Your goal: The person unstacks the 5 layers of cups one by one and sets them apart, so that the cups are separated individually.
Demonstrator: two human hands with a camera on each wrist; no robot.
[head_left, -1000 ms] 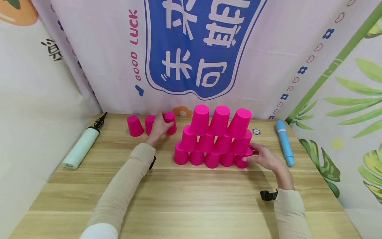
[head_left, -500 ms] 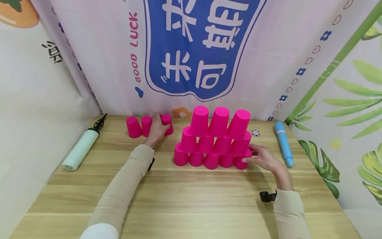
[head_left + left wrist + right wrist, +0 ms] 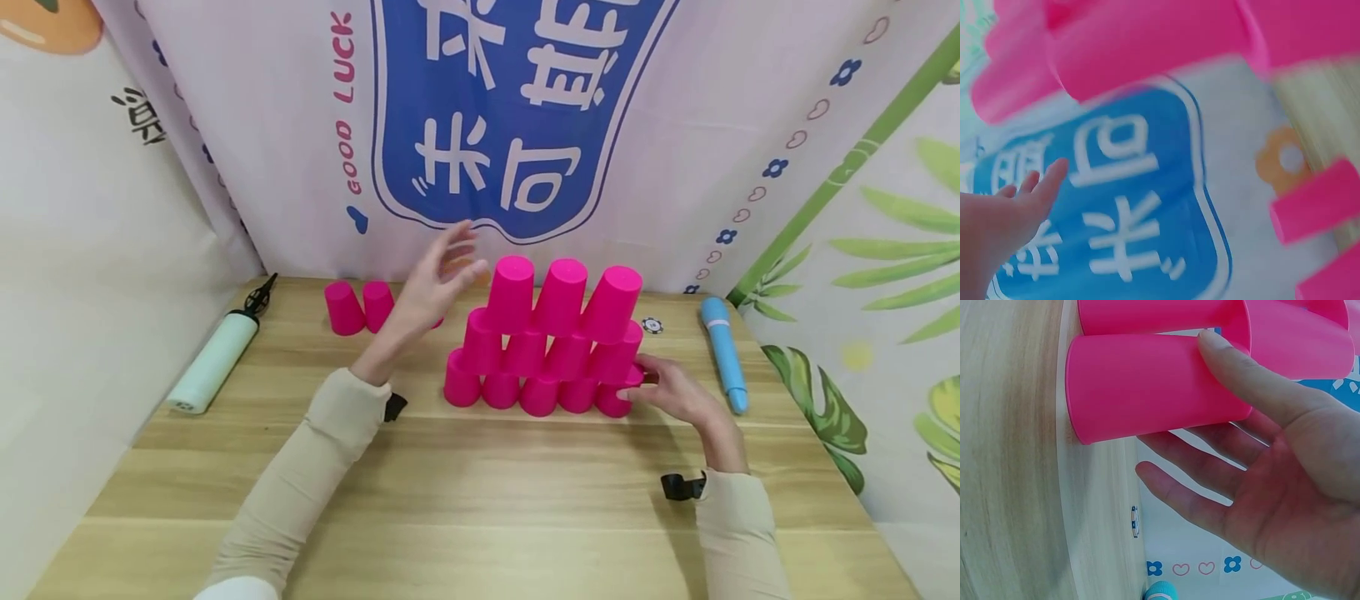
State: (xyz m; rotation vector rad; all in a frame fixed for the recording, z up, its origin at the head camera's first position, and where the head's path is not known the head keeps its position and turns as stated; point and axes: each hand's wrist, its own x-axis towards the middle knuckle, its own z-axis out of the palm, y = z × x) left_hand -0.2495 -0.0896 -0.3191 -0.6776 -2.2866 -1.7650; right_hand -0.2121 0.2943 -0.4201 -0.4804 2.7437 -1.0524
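Pink cups, all upside down, form three tiers in the head view, with three cups (image 3: 564, 293) across the top. My right hand (image 3: 678, 392) is at the right end of the bottom tier. It holds the end cup (image 3: 1147, 384) there, thumb on the near side and fingers behind. Left of the tiers my left hand (image 3: 426, 298) is raised with fingers spread and nothing in it. Beyond it stand two loose pink cups (image 3: 344, 308) on the table; a third one (image 3: 438, 322) is mostly hidden behind that hand.
A pale green hand pump (image 3: 216, 362) lies on the table's (image 3: 480, 517) left side. On the right are a blue stick-shaped object (image 3: 724, 357) and a small round chip (image 3: 652, 326). A printed cloth (image 3: 675, 167) hangs behind the back edge.
My left hand first slid a loose cup slightly left, then let go, rose and moved right towards the tiers. My right hand has stayed at the end cup. The head view shifted slightly.
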